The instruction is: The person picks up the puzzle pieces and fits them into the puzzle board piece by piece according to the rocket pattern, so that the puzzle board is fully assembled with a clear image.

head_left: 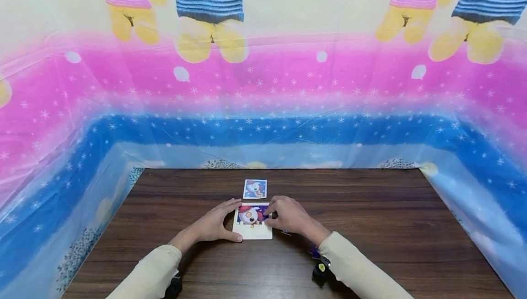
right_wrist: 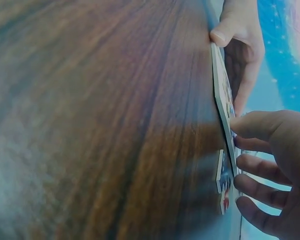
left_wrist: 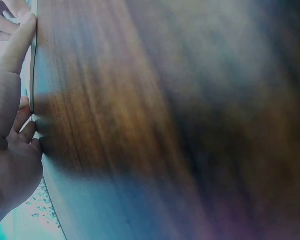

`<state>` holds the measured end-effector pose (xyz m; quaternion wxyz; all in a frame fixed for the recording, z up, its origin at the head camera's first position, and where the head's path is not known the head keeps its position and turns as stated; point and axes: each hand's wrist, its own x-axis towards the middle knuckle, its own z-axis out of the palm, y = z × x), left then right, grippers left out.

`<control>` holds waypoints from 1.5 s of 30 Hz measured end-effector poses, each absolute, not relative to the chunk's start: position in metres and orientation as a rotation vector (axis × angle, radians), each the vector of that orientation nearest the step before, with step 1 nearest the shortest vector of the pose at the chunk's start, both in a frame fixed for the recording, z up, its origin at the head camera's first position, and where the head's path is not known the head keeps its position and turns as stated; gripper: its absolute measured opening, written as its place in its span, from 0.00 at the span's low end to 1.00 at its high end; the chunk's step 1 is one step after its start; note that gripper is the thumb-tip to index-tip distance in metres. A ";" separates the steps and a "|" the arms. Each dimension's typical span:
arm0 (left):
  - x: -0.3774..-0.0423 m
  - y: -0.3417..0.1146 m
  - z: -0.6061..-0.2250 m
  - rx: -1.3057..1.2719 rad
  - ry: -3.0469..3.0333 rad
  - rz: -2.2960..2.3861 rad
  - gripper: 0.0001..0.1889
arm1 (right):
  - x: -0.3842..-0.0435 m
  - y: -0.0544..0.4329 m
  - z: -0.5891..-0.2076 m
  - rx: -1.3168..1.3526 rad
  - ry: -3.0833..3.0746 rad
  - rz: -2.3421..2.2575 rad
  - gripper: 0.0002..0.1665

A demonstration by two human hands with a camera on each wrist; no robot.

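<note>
A white-edged puzzle board (head_left: 252,232) lies on the table, its far part filled with a cartoon picture (head_left: 249,215) in white, red and purple. My left hand (head_left: 212,223) holds the board's left side, thumb at the near corner and fingers at the far corner. At the right edge my right hand (head_left: 288,214) has thumb and bent fingers together on a purple puzzle piece (head_left: 262,214), mostly hidden by the fingertips. In the right wrist view, the right thumb (right_wrist: 247,125) touches the board's top. Beyond the board lies a small picture card (head_left: 255,189) with a similar character.
Loose puzzle pieces (right_wrist: 220,171) lie just right of the board, partly under the right hand. Another purple piece (head_left: 314,252) sits by the right wrist. The dark wooden table (head_left: 370,207) meets a printed cloth (head_left: 288,129) along its back and sides.
</note>
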<state>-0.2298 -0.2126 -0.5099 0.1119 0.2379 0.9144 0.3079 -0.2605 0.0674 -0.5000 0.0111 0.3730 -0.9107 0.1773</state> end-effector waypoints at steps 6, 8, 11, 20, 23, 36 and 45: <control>-0.230 -0.212 -0.510 0.694 2.683 0.904 0.55 | -0.259 0.066 -0.501 1.154 -2.833 0.495 0.12; -0.230 -0.212 -0.510 0.692 2.680 0.908 0.55 | -0.258 0.065 -0.501 1.151 -2.838 0.479 0.12; -0.230 -0.212 -0.509 0.690 2.680 0.912 0.55 | -0.257 0.065 -0.500 1.151 -2.833 0.474 0.12; -0.231 -0.210 -0.508 0.691 2.686 0.901 0.56 | -0.260 0.078 -0.496 1.169 -2.811 0.688 0.14; -0.230 -0.210 -0.507 0.690 2.693 0.900 0.56 | -0.260 0.086 -0.492 1.158 -2.806 0.730 0.14; -0.230 -0.211 -0.508 0.706 2.694 0.905 0.56 | -0.247 0.120 -0.491 1.052 -2.829 0.774 0.18; -0.230 -0.211 -0.508 0.709 2.688 0.904 0.56 | -0.236 0.137 -0.499 0.962 -2.862 0.761 0.22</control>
